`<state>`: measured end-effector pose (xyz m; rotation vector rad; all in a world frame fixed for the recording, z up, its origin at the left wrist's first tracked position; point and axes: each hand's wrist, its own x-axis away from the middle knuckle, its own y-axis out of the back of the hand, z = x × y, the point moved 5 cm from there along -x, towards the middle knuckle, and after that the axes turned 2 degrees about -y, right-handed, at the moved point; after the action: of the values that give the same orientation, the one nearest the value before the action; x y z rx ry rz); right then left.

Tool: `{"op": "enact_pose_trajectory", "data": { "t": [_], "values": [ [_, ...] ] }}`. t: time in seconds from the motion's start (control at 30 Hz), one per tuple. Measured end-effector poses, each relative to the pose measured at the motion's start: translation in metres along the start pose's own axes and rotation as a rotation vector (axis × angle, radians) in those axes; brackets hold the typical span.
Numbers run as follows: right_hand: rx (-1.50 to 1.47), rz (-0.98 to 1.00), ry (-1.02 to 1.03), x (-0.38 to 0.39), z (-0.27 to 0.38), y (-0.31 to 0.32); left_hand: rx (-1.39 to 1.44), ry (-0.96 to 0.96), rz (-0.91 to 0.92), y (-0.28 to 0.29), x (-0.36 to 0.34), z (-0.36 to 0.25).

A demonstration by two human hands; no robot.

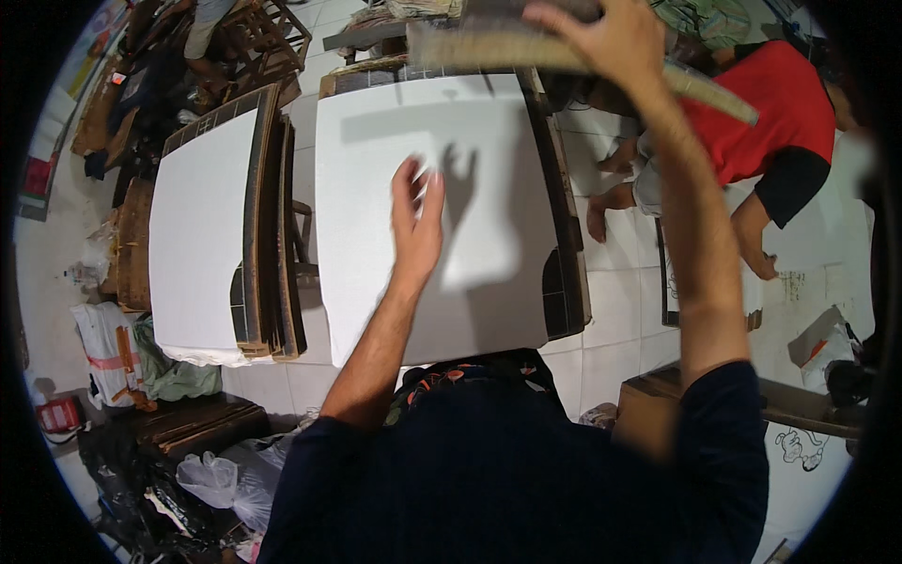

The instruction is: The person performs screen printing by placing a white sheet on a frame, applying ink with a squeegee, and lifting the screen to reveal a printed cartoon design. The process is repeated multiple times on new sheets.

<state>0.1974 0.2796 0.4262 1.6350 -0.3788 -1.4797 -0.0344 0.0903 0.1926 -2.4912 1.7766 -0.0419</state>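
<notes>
One white sheet (362, 249) lies flat on the dark board (567, 296), short of its right edge. The left hand (418, 216), empty and loosely curled, hovers over the sheet's middle; the right hand (620, 42) grips a long bar (498, 52) near the far edge, seemingly to hold it clear.

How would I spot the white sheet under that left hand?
Find the dark shirt at the picture's bottom centre. Just ahead, below the person's left hand, lies a large white sheet. Unlike the neighbouring sheet to its left, it carries a hand-shaped shadow.
</notes>
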Motion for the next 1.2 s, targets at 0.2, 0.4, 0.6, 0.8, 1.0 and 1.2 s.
{"op": "enact_pose_trajectory", "data": {
  "t": [0.2, 0.4, 0.6, 0.8, 1.0, 1.2],
  "values": [
    [-0.142, 0.098, 0.096, 0.212, 0.016, -0.071, 0.695, 0.715, -0.446, -0.074, 0.028, 0.016],
    [-0.226, 0.423, 0.073, 0.294, 0.011, -0.166, 0.555, 0.927, -0.385, -0.027, 0.071, 0.165],
    [-0.248, 0.678, 0.055, 0.276, -0.003, -0.210, -0.866, -0.111, -0.125, 0.004, 0.070, 0.163],
    [-0.209, 0.778, 0.077, 0.288, 0.004, -0.195, -1.019, -0.264, 0.148, 0.002, 0.055, 0.177],
    [-0.200, 0.542, 0.129, 0.256, -0.009, -0.228, -1.015, -0.244, 0.158, 0.003, 0.058, 0.180],
    [-0.148, 0.396, 0.176, 0.115, -0.041, -0.351, -1.060, -0.214, 0.187, 0.000, 0.054, 0.178]
  ]
}}
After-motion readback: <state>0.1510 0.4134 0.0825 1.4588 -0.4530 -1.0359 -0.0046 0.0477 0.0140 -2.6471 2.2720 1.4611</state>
